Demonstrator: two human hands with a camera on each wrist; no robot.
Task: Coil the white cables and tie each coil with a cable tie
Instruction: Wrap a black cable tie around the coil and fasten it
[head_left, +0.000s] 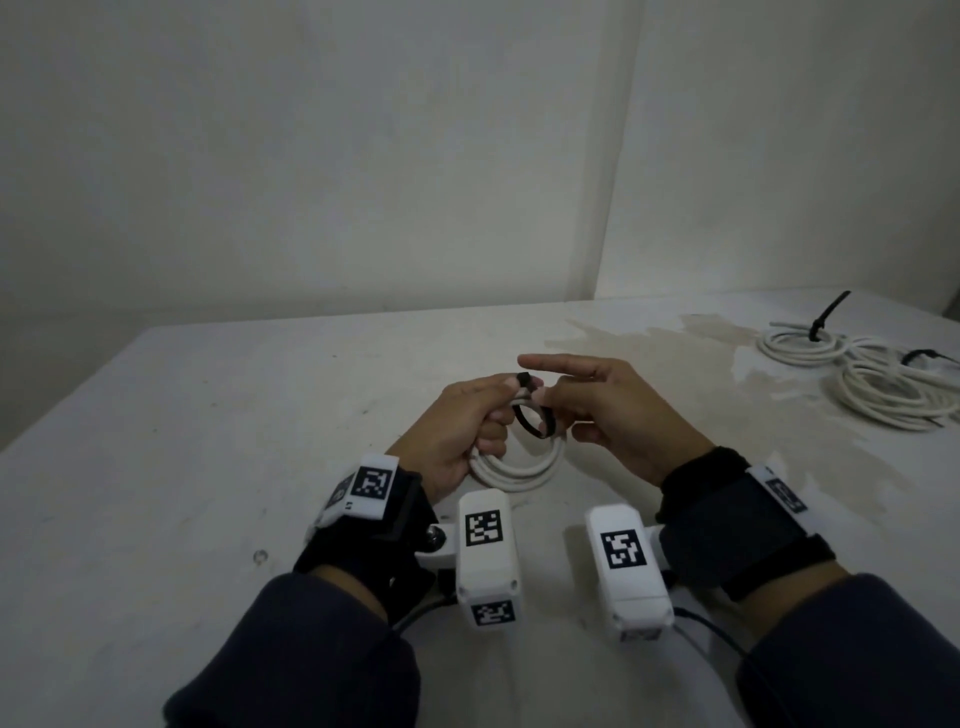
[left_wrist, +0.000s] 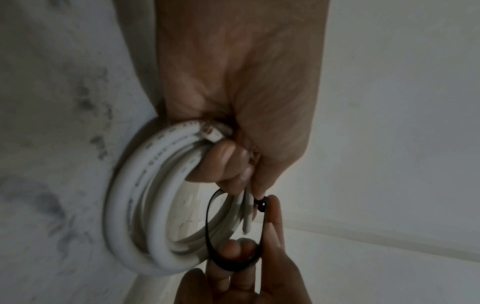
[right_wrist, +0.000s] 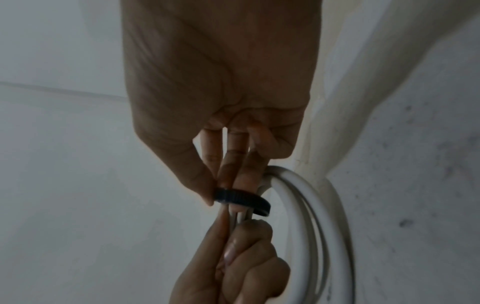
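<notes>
My left hand (head_left: 470, 415) grips a coil of white cable (head_left: 519, 470) just above the table, fingers curled round its strands (left_wrist: 155, 195). A black cable tie (head_left: 530, 415) is looped round the top of the coil; its head (left_wrist: 261, 204) sits by my left thumb. My right hand (head_left: 597, 402) pinches the tie's band (right_wrist: 241, 198) between thumb and fingers, index finger stretched out straight. In the right wrist view the white coil (right_wrist: 319, 226) curves down past my left hand (right_wrist: 233, 263). The tie's loop (left_wrist: 233, 261) hangs loose round the strands.
Two white cable coils (head_left: 800, 343) (head_left: 893, 395) lie at the table's far right, each with a black tie (head_left: 828, 317) on it. The white table (head_left: 208, 441) meets the walls at the back; its left edge runs diagonally.
</notes>
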